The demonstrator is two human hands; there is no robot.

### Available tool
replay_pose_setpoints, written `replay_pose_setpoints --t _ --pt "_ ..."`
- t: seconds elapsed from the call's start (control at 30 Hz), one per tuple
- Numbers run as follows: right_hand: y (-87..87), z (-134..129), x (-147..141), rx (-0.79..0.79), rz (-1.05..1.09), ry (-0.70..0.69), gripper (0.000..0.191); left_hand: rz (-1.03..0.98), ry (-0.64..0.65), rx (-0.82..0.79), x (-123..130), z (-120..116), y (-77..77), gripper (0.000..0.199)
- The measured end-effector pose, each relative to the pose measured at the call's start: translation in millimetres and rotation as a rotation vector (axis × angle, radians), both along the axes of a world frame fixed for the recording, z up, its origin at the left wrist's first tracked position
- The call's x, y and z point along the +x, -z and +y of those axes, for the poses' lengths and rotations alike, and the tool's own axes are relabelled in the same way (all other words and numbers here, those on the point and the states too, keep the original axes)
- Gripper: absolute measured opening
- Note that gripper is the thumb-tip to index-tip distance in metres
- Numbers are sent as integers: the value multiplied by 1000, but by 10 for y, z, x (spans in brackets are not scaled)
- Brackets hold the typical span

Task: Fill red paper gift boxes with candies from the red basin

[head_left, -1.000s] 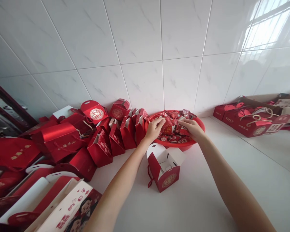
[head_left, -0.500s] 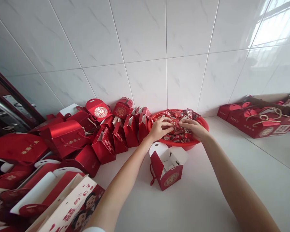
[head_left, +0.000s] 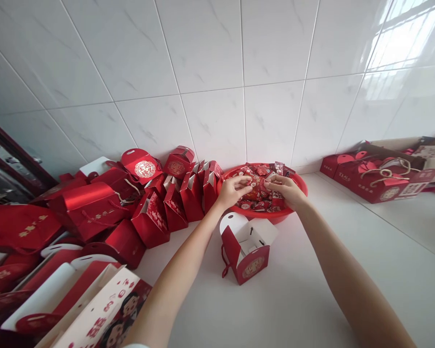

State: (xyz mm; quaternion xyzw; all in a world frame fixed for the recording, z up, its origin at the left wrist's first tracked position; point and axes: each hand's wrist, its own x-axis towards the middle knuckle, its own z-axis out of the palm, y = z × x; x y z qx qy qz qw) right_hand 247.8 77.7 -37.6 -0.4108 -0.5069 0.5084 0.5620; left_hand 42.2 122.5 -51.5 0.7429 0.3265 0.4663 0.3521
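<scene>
My left hand (head_left: 233,190) is over the left side of a red plastic basin (head_left: 301,189), its fingers and thumb curled toward each other. My right hand (head_left: 287,190) is at the basin's right side, thumb and fingers bent into a pinch. Whatever lies between the fingertips of either hand blends into the heap of wrapped candies (head_left: 257,194) in mostly red wrappers. In front of the basin stands a small red gift box (head_left: 253,265) with its lid flaps up, its white inside showing, and a red cord on its left.
Several upright red boxes (head_left: 150,220) crowd the counter to the left, some with cord handles. Nearer lies a white-and-red carton (head_left: 105,309) with cartoon figures. A larger red box (head_left: 377,180) with rope handles is at right, by the tiled wall (head_left: 210,125).
My fingertips have drawn slightly apart, showing more of the candies between them. The view has shifted a little, so the basin and boxes sit slightly farther left.
</scene>
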Motion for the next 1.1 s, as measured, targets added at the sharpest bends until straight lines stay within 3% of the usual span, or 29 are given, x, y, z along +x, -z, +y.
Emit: replay_pose_setpoints --t 0.13,0.2,0.3,0.5,0.7,0.83,1.0,1.1 --pt "-13 -17 -3 -32 164 50 42 92 -231 -64 -26 85 2 20" --pt "-11 -14 0 -32 219 65 42 209 -266 -70 -19 122 -18 16" --pt "5 11 17 -23 270 109 41 320 -199 -96 20 139 -73 16" --pt "20 39 37 -34 310 142 39 715 166 -96 96 75 -181 15" --pt "-12 -3 6 -23 283 132 36 906 -64 44 129 123 -142 31" --pt "-31 -18 0 -32 282 133 36 953 -91 60 152 127 -137 29" --pt "-32 -14 -2 -31 271 141 34 1037 -82 52 181 77 -173 9" --pt "-27 -8 0 -29 289 165 33 1059 -102 41 175 66 -172 19"
